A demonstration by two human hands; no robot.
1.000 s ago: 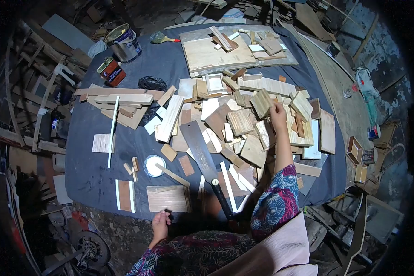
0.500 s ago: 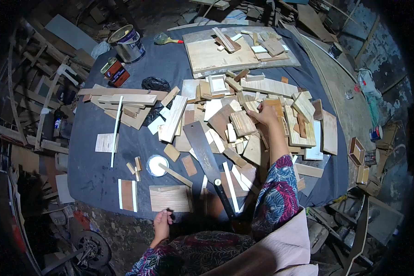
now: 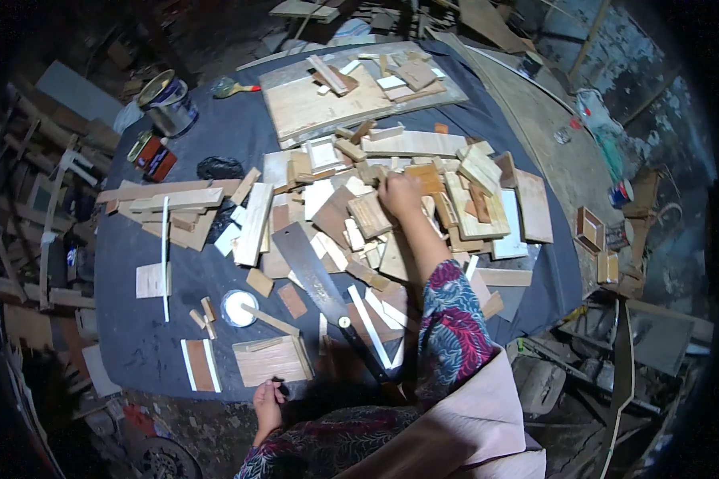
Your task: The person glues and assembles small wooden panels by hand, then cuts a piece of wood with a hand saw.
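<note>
Sorting step: right hand point(image 3: 399, 194) presses fingers together on wood offcuts point(image 3: 369, 214); left hand point(image 3: 267, 397) pinches a small dark object point(image 3: 279, 382); next calls for lifting one piece.

Light falls from above onto the middle of the table point(image 3: 176, 271), where the pale wood scraps point(image 3: 327, 104) show bright and fairly sharp. The surroundings sink into deep shadow — a strong fisheye bends the edges, and the corners go black. Colours lean cool and bluish — fine detail is soft.

Floral patterned sleeves point(image 3: 453, 319), pink cloth point(image 3: 463, 415)
</note>
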